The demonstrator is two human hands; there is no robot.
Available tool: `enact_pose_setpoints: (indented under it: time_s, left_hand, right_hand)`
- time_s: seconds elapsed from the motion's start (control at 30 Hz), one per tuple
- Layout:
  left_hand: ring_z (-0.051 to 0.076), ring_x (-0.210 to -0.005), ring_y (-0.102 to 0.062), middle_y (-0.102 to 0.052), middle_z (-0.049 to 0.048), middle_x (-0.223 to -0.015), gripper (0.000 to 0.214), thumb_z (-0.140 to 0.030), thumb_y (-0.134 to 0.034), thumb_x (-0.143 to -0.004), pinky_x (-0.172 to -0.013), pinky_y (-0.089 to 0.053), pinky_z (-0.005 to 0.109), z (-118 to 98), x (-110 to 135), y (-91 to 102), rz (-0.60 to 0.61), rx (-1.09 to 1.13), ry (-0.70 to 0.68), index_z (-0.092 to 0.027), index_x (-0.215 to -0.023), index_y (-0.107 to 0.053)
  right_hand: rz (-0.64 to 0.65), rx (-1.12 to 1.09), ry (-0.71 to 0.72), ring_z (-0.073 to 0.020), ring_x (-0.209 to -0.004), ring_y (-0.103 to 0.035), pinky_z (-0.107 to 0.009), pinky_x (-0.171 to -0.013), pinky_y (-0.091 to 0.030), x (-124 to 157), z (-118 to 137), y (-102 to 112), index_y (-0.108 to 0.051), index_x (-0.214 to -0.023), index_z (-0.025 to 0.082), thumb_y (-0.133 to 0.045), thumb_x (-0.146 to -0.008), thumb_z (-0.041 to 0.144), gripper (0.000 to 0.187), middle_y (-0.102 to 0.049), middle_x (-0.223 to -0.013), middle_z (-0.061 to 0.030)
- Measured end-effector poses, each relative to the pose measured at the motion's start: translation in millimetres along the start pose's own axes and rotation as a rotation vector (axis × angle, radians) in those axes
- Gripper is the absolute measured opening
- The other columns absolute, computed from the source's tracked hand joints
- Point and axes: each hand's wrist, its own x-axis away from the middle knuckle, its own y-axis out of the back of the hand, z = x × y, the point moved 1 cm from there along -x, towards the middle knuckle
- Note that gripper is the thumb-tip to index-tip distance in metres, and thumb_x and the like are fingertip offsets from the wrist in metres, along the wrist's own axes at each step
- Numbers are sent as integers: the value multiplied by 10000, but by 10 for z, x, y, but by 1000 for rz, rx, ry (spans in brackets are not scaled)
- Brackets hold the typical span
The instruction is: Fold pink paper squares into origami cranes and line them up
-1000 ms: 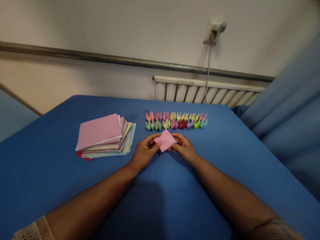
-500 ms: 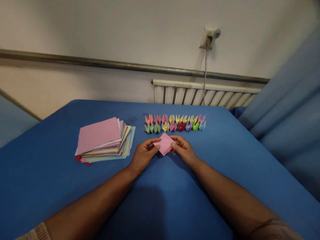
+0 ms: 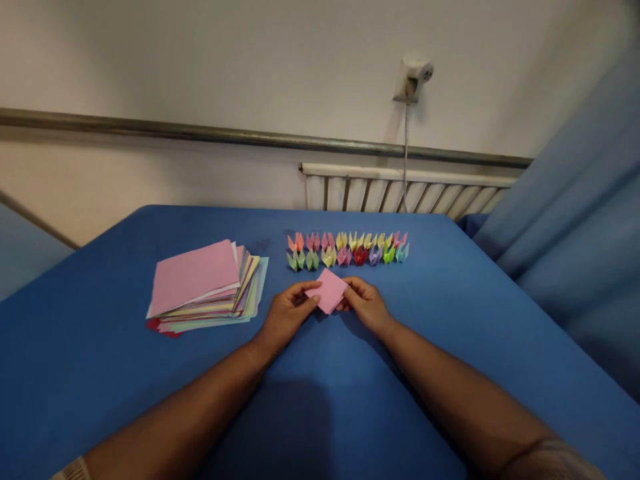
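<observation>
A pink folded paper [image 3: 327, 291], square and turned like a diamond, is held a little above the blue tabletop between both hands. My left hand [image 3: 289, 310] pinches its left corner, thumb on top. On the opposite corner my right hand [image 3: 367, 303] closes with thumb and fingers; some of those fingers are hidden behind the paper. Layers show along the lower right edge of the paper. Just beyond the hands stand two rows of small folded paper cranes [image 3: 360, 255] in red, pink, yellow, green, purple and blue.
To the left lies a stack of coloured paper sheets [image 3: 195, 277], pink on top, its edges uneven. The blue table [image 3: 400, 400] ends at a wall with a metal rail [image 3: 210, 133], a white radiator [image 3: 370, 173] and a socket [image 3: 411, 80]. A blue curtain [image 3: 575, 253] hangs at right.
The view has shifted slightly. My right thumb has slid to the paper's right edge, and the pink layers lie more closely together. Both hands keep hold of it.
</observation>
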Motion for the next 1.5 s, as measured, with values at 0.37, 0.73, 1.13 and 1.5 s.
enact_pose_setpoints:
  time_s: [0.37,0.73,1.13,1.5]
  left_hand:
    - [232,-1047,-608,-606,98,-1190,625,-350,-722,-705,-951,-464,386,-67,190,-91,109,-367,-225,-185,-1256,-478]
    - [182,-779,-621,-668,9,-841,181,-259,-569,-739,-724,-480,284,-60,100,10,-113,-363,-122,-177,-886,-634]
    - [166,-688,-613,-667,-8,-748,129,-297,-574,-767,-643,-454,267,-23,130,1,-38,-437,-128,-190,-809,-633]
    - [224,-1052,-618,-686,84,-1096,101,-198,-563,-727,-931,-444,367,-30,71,-13,-42,-64,-134,-176,-821,-593]
  right_hand:
    - [-12,423,168,-100,-524,-418,-229,-518,-333,152,58,-109,-527,-654,197,-543,-843,360,250,-476,-568,51]
    - [-57,635,285,-121,-545,-446,-251,-549,-339,192,127,-96,-508,-699,212,-537,-833,282,154,-491,-603,37]
    - [-29,562,163,-194,-725,-644,-309,-663,-471,183,36,-116,-546,-1147,229,-532,-826,243,322,-707,-886,-30]
    - [25,362,160,-145,-825,-631,-263,-760,-480,158,66,-48,-533,-1316,240,-473,-826,194,496,-689,-1052,-7]
